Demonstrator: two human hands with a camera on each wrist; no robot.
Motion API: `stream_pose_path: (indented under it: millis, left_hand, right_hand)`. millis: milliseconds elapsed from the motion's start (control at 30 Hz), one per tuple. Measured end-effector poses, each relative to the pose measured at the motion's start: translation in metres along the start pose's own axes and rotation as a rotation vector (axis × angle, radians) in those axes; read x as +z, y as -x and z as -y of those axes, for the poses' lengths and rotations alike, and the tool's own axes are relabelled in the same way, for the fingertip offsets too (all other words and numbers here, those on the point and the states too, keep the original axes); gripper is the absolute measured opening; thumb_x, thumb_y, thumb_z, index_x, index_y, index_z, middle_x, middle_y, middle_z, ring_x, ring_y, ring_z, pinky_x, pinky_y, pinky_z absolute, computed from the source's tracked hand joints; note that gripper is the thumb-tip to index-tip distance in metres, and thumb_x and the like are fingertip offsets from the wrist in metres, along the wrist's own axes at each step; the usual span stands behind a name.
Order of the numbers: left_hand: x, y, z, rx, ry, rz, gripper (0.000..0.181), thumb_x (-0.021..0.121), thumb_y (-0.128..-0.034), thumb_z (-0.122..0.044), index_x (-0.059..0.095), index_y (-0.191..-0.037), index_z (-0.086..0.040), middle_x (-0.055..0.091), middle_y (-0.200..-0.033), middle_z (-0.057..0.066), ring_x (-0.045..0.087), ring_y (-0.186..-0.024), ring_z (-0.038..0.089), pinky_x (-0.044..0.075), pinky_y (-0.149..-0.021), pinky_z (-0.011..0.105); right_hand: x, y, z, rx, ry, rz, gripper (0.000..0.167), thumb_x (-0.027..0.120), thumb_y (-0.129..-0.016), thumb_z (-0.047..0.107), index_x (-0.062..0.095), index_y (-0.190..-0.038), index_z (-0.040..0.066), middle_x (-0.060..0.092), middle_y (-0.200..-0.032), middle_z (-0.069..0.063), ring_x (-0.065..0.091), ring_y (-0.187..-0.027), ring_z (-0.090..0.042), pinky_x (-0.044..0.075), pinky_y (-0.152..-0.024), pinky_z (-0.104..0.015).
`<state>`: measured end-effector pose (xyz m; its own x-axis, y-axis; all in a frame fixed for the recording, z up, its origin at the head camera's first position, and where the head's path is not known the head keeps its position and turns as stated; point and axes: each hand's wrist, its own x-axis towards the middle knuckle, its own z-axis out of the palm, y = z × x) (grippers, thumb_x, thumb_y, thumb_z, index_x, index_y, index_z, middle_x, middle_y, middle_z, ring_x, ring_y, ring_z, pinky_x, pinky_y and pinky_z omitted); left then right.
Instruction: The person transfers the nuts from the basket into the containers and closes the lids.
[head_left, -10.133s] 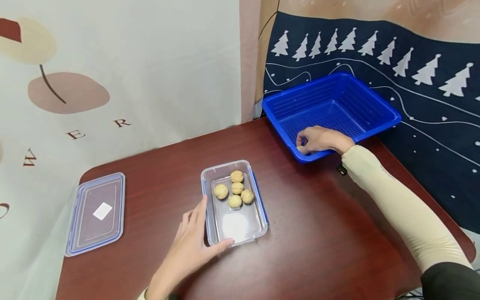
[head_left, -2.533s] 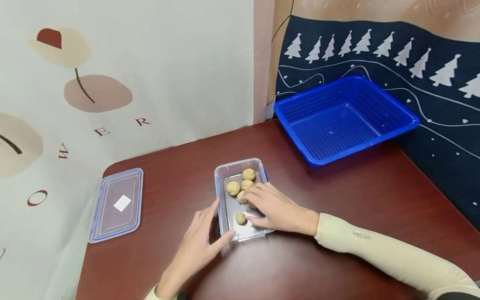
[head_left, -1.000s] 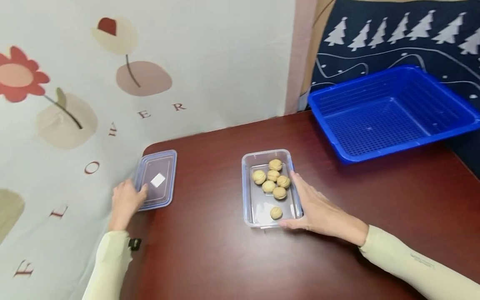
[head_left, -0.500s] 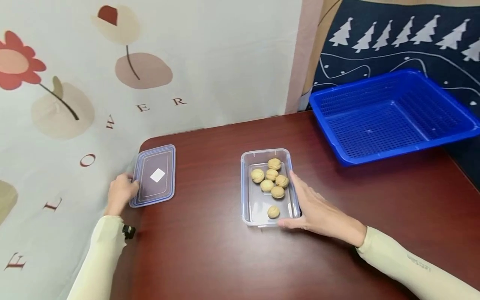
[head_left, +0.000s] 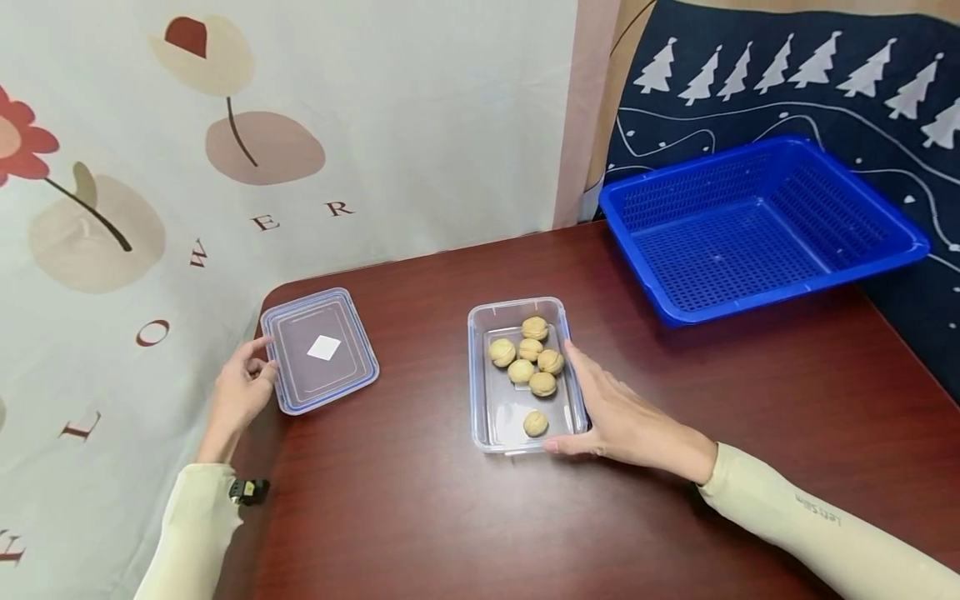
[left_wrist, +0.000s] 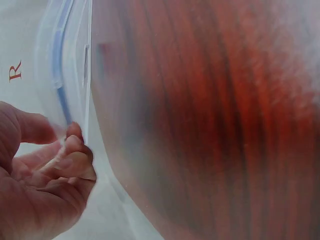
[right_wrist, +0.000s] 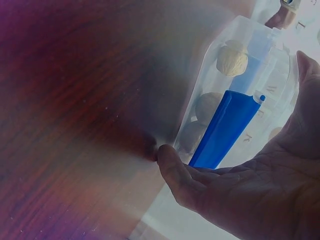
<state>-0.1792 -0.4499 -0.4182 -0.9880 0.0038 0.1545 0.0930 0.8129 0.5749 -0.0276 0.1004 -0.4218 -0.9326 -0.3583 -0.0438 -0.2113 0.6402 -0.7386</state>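
My left hand [head_left: 242, 392] pinches the left edge of a clear, blue-edged lid [head_left: 300, 379] between thumb and fingers. In the left wrist view the lid [left_wrist: 65, 65] shows nearly edge-on; its height over the table is hard to judge. My right hand [head_left: 637, 425] rests against a clear plastic container [head_left: 480, 400], straight fingers along its right side and thumb on the near rim. A blue clip flap [right_wrist: 230, 130] hangs beside my palm in the right wrist view. Several walnuts [head_left: 531, 350] lie clustered in the container's far half, and a single walnut [head_left: 536, 423] near its front.
A blue perforated basket [head_left: 720, 258] stands at the table's back right corner with no walnuts in view inside it. The brown wooden table [head_left: 420, 500] meets a flower-print wall cloth [head_left: 420, 125] at the back and left. A dark tree-print cloth [head_left: 750, 125] hangs behind the basket.
Ten seconds ago my right hand was in the basket; later it was among the walnuts. My left hand left the container for the lid, which has now turned and shifted right. More walnuts are inside.
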Motion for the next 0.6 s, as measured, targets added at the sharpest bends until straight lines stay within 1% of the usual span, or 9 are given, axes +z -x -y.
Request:
stream_pose_path:
  millis: [133, 233, 300, 367, 433, 600]
  left_hand:
    - [0.001, 0.006, 0.002, -0.046, 0.060, -0.084, 0.041, 0.058, -0.1044, -0.005, 0.066, -0.144, 0.004, 0.062, -0.075, -0.008, 0.049, -0.063, -0.002, 0.037, -0.060, 0.018]
    - [-0.001, 0.013, 0.002, -0.080, 0.100, -0.119, 0.041, 0.058, -0.1045, -0.007, 0.069, -0.143, 0.002, 0.058, -0.074, -0.015, 0.050, -0.064, -0.004, 0.038, -0.059, 0.015]
    - [-0.002, 0.018, 0.001, -0.085, 0.133, -0.129, 0.041, 0.059, -0.1043, -0.006, 0.069, -0.142, 0.002, 0.058, -0.074, -0.015, 0.051, -0.065, -0.005, 0.039, -0.060, 0.014]
    - [-0.003, 0.023, -0.003, -0.078, 0.166, -0.126, 0.041, 0.059, -0.1041, -0.005, 0.069, -0.143, 0.002, 0.060, -0.076, -0.014, 0.053, -0.066, -0.005, 0.040, -0.059, 0.013]
    - [0.000, 0.028, -0.010, -0.058, 0.207, -0.117, 0.040, 0.059, -0.1035, -0.002, 0.069, -0.142, 0.004, 0.063, -0.078, -0.009, 0.054, -0.068, -0.004, 0.042, -0.059, 0.013]
    - [0.011, 0.038, -0.038, 0.018, 0.323, -0.090, 0.040, 0.059, -0.1031, 0.002, 0.069, -0.142, 0.005, 0.065, -0.082, -0.003, 0.056, -0.069, 0.000, 0.044, -0.061, 0.014]
  right_hand:
    - [0.001, -0.002, 0.000, -0.016, 0.008, -0.002, 0.133, 0.087, -0.089, 0.060, 0.001, -0.176, 0.009, 0.020, -0.177, -0.022, 0.025, -0.160, -0.038, 0.027, -0.123, -0.063]
    - [0.000, -0.004, 0.001, -0.035, 0.006, -0.003, 0.133, 0.088, -0.088, 0.059, 0.002, -0.176, 0.010, 0.022, -0.176, -0.021, 0.027, -0.160, -0.037, 0.028, -0.123, -0.063]
    - [0.000, -0.005, 0.002, -0.041, 0.006, -0.005, 0.133, 0.089, -0.088, 0.059, 0.002, -0.176, 0.010, 0.023, -0.176, -0.020, 0.027, -0.159, -0.037, 0.028, -0.123, -0.063]
    - [-0.001, -0.005, 0.002, -0.042, 0.003, -0.004, 0.133, 0.088, -0.088, 0.060, 0.002, -0.176, 0.010, 0.022, -0.176, -0.020, 0.027, -0.160, -0.037, 0.027, -0.123, -0.063]
    - [-0.001, -0.003, 0.002, -0.027, 0.000, 0.003, 0.133, 0.088, -0.088, 0.061, 0.002, -0.176, 0.011, 0.021, -0.177, -0.019, 0.025, -0.160, -0.036, 0.027, -0.124, -0.063]
    - [-0.002, 0.000, 0.000, 0.004, -0.017, 0.016, 0.133, 0.085, -0.089, 0.065, -0.001, -0.176, 0.012, 0.017, -0.178, -0.018, 0.021, -0.162, -0.037, 0.024, -0.124, -0.064]
